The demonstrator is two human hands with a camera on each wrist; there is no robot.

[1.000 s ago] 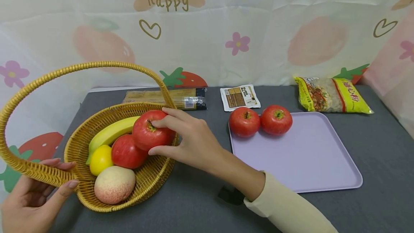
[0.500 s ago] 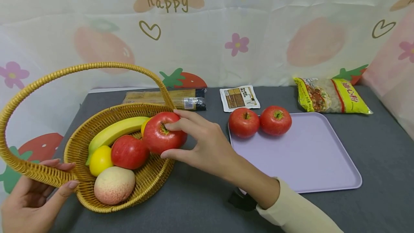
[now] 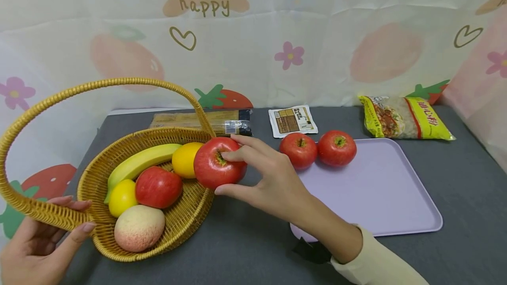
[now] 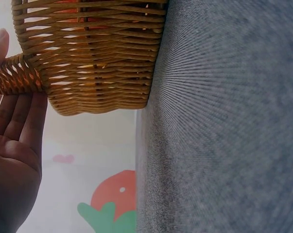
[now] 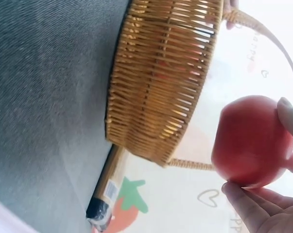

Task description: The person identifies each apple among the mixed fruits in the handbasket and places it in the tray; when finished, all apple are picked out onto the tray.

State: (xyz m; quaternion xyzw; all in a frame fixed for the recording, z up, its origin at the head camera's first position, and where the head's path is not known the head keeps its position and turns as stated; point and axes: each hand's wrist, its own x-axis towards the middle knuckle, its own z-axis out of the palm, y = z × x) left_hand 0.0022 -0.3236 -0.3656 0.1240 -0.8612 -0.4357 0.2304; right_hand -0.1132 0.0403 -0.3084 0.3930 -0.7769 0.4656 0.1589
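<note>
Gripping an apple [image 3: 210, 170] left of the middle, right fingers [image 3: 242, 154] are by the basket [image 3: 186, 217]; left fingers [image 3: 79, 235] hold its handle [image 3: 123, 81]. Two apples [image 3: 337, 149] look done on the tray [image 3: 376, 197]; the basket apple [image 3: 158, 187], not yet.

Red apple [image 3: 214, 169], golden basket [image 3: 184, 214], yellow banana [image 3: 142, 160], lilac tray [image 3: 376, 188], grey tabletop [image 3: 253, 254], pale flower-patterned backdrop [image 3: 328, 25].

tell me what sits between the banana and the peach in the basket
In the head view, a yellow fruit and a red apple lie between the banana and the peach, all inside the basket.
</note>
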